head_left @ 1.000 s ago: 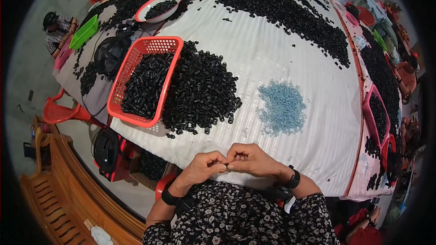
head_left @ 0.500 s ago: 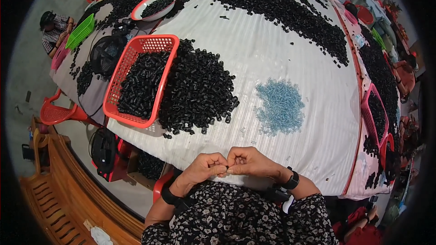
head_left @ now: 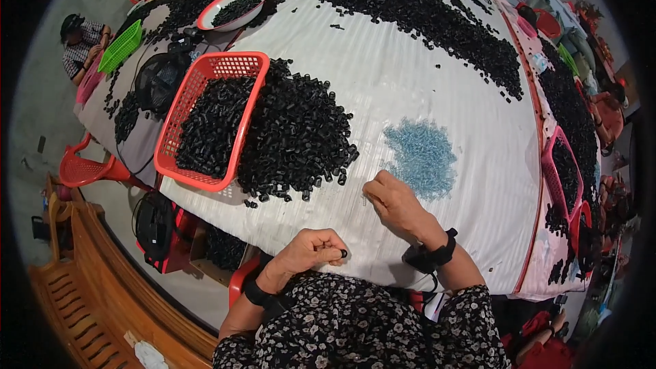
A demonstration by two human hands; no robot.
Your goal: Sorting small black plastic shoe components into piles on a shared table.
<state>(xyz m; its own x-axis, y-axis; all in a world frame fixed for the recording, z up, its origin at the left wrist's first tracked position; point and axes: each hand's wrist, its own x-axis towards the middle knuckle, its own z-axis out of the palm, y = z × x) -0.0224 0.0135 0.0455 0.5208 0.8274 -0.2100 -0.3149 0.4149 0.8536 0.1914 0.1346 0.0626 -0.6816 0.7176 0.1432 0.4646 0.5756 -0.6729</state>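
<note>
Close to the table's near edge, my left hand (head_left: 311, 251) pinches a small black plastic piece (head_left: 344, 253), its round end showing at the fingertips. My right hand (head_left: 396, 203) is over the white table cover, thumb and fingers pressed together at the near left side of a pile of small clear bluish pieces (head_left: 424, 157). Its fingertips are beside a few loose clear bits; whether it grips one is hidden. Left of that lies a heap of short black cylindrical pieces (head_left: 301, 137), against a red plastic basket (head_left: 240, 157) filled with more black pieces.
A long spread of black pieces (head_left: 424, 7) covers the far side. A red-rimmed basin (head_left: 205, 19) and a black fan (head_left: 160, 82) stand at the left. Other people sit along both sides. A wooden bench (head_left: 89, 287) is at lower left, a pink basket (head_left: 552, 178) at right.
My hands have parted. The right one has moved forward and right to the clear pieces, while the left stays near the table's edge with the black piece.
</note>
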